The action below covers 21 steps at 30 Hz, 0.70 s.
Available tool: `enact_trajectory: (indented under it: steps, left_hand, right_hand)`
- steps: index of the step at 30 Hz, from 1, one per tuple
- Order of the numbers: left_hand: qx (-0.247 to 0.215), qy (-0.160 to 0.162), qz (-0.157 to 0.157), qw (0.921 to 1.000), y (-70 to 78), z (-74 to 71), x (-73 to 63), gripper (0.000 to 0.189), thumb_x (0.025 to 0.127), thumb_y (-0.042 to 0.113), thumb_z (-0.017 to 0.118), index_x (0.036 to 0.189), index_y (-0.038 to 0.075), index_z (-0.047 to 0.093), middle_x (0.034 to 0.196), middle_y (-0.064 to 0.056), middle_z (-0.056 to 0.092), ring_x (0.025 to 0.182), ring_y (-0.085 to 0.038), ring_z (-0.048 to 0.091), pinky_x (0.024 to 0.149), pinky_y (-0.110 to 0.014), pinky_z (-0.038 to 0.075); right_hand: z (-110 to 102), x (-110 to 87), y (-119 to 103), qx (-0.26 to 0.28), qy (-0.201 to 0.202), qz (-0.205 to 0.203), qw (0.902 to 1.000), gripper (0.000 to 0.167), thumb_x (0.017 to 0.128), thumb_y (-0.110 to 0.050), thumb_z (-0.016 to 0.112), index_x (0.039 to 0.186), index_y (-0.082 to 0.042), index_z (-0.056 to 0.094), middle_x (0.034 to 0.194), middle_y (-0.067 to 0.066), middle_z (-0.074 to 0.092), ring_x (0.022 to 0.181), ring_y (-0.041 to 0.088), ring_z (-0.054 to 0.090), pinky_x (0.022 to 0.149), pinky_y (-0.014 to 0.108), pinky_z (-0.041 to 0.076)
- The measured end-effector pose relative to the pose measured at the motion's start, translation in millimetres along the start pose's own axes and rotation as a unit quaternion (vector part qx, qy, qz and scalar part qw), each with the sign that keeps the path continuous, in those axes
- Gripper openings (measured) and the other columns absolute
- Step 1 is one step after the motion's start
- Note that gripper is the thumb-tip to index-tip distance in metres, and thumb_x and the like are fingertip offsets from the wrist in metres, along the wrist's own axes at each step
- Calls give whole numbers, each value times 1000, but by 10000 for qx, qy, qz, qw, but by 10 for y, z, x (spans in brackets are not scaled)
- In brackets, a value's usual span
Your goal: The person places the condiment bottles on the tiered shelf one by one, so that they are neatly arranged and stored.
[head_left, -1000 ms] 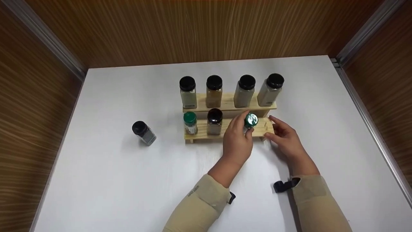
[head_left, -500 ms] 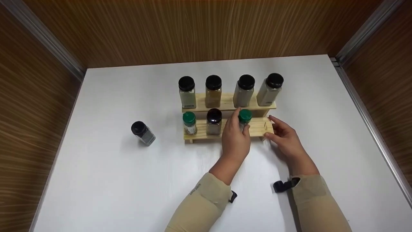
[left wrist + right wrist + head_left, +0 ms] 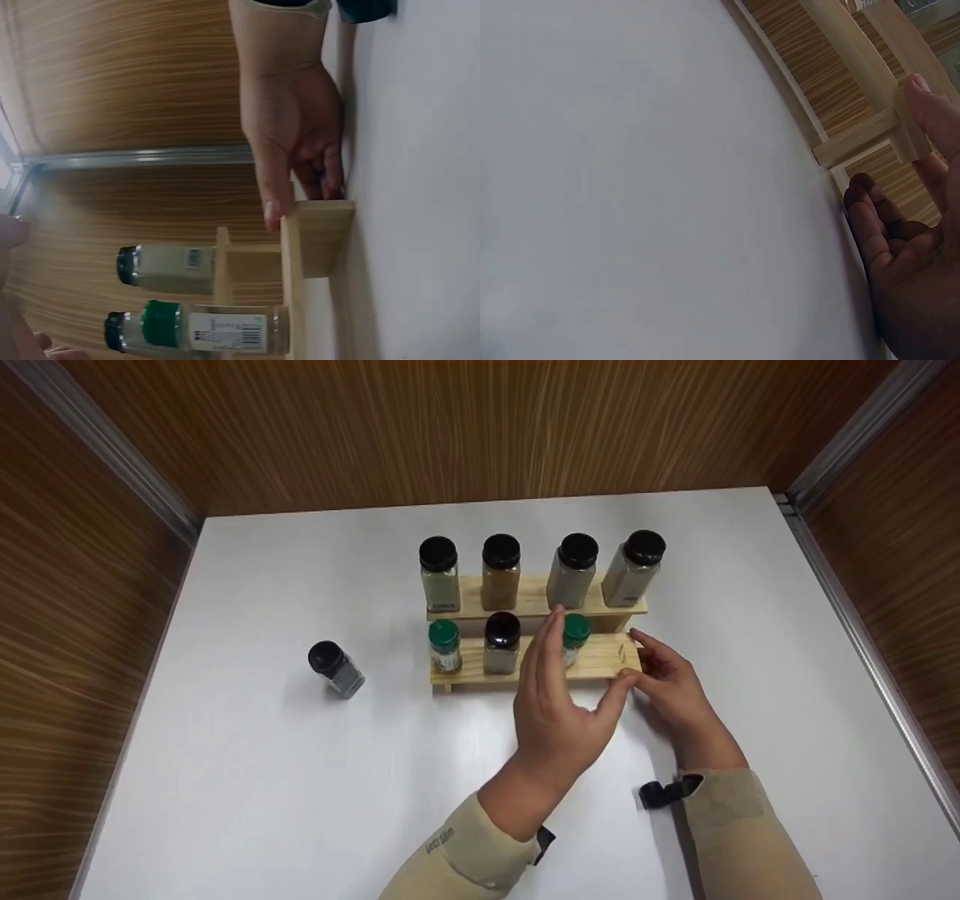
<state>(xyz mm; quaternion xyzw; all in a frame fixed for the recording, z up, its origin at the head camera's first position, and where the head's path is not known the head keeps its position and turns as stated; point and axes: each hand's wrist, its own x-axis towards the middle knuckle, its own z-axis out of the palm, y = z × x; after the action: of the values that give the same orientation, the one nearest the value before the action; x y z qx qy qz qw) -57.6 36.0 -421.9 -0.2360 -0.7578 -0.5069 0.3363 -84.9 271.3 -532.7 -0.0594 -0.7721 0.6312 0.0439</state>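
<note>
A two-tier wooden spice rack (image 3: 604, 661) stands on the white table. My left hand (image 3: 556, 720) has its fingers straight and thumb spread, in front of a green-capped spice jar (image 3: 576, 631) on the lower tier. That jar stands upright in the left wrist view, its label (image 3: 227, 332) showing, with no fingers around it. My right hand (image 3: 675, 690) holds the rack's right end, thumb on the lower shelf (image 3: 900, 112) and other fingers partly underneath. Also on the lower tier are another green-capped jar (image 3: 445, 646) and a black-capped jar (image 3: 501, 643).
Several black-capped jars, including one with brown spice (image 3: 500, 574), line the upper tier; the rightmost jar (image 3: 632, 570) looks tilted. A separate black-capped jar (image 3: 337, 669) stands on the table to the left. Wood-grain panels (image 3: 480, 431) enclose the table.
The left hand has let go of the green-capped jar, straightened its fingers and drawn back slightly toward me. The jar was shifted a little left and now stands alone. The right hand stays put.
</note>
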Motion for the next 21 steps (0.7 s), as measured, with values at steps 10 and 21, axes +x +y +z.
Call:
enact_trajectory:
  steps: [10,21]
  left_hand:
    - [-1275,1782,913,9714,-213,-749,286,77,87,20,90,132,-24,45,139,-24,61,132,-36,59,111,-53,47]
    - [88,2501,-222,9679,-772,-1467,386,87,74,7,97,138,-16,43,149,-26,52,143,-33,47,121,-53,34]
  right_hand:
    - [8,19,-17,-53,-127,42,9999,68,95,8,74,158,-2,48,123,15,65,102,12,62,87,20,50]
    - [-10,-5,-33,-88,-133,-8,9999,68,95,8,74,157,1,47,126,20,64,102,12,63,86,20,51]
